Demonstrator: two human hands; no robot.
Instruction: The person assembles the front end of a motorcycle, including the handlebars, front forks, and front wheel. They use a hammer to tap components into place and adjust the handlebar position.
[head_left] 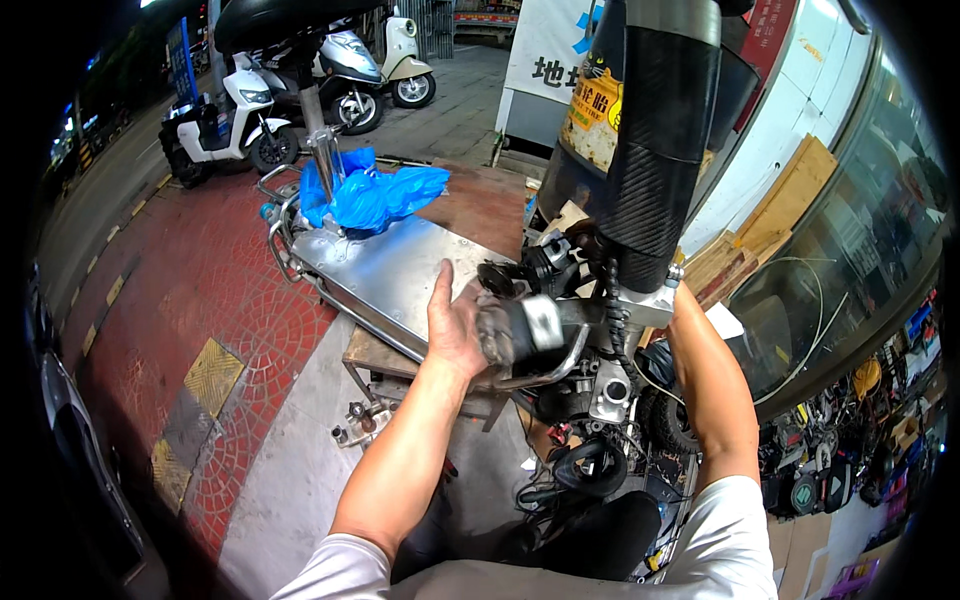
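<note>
An electric scooter with a bare metal deck (pixel 385 270) rests on a low wooden table. Its thick black carbon-patterned column (pixel 655 150) stands upright at the right. My left hand (pixel 458 325) is beside a blurred silver-and-dark metal block (pixel 535 328) at the column's foot. The left thumb stretches up, apart from the fingers, which are smeared by motion against the block's near side. Past the column's base reaches my right forearm (pixel 708 365); the hand itself is hidden behind the column and its metal clamp (pixel 650 303). A coiled black cable (pixel 615 300) hangs beside the column.
A blue plastic bag (pixel 385 195) wraps the seat post at the deck's far end. Metal parts (pixel 362 424) lie on the floor, and a jumble of tools (pixel 830 470) fills the right side. Wooden boards (pixel 790 195) lean by the glass. Parked scooters (pixel 225 120) stand beyond.
</note>
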